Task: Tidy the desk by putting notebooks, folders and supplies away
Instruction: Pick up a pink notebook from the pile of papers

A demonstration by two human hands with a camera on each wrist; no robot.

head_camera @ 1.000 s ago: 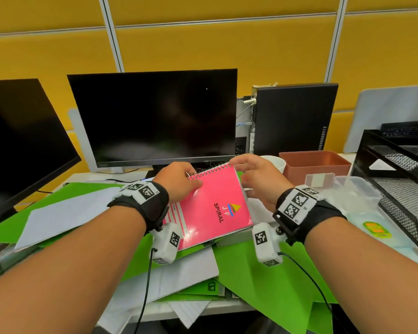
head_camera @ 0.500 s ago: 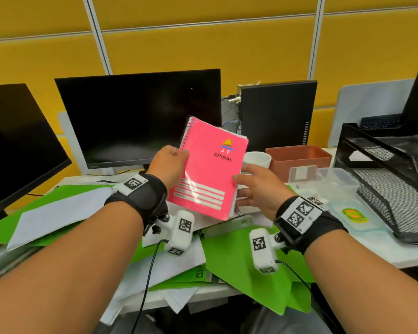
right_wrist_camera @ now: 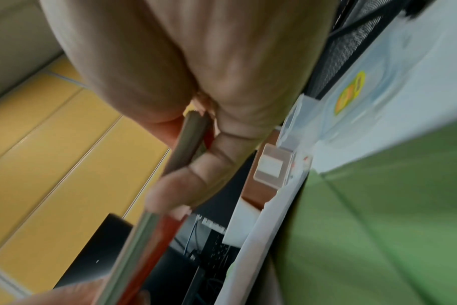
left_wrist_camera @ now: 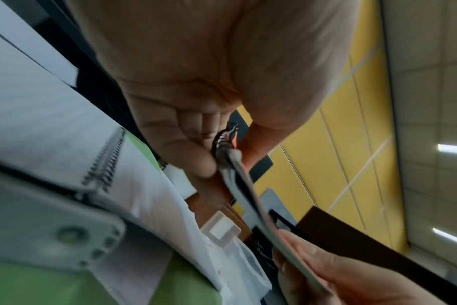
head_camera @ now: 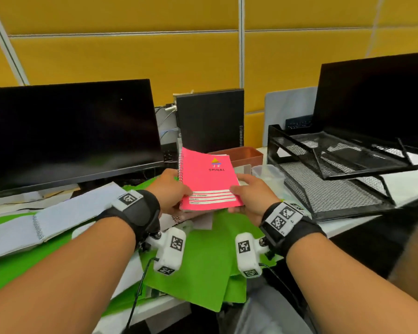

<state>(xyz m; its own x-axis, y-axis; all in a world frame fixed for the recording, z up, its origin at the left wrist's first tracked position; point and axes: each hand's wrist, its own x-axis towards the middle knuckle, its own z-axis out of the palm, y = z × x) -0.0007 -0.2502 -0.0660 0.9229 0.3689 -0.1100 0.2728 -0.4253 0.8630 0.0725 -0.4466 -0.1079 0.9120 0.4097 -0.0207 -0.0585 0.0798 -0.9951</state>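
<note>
the pink spiral notebook is held above the desk clutter, long axis running near to far, spiral edge at left, cover up. its near left corner is grasped by the left hand, its near right edge by the right hand. a black mesh tray stands right; green folders lie beneath.

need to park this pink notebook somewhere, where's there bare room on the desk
Free: the lower mesh shelf of the black tray rack, and the white desk strip right of it. Crowded: green folders and a white spiral pad cover the middle and left; a clear tub and brown bin crowd behind the pink notebook, held in both hands.
</note>
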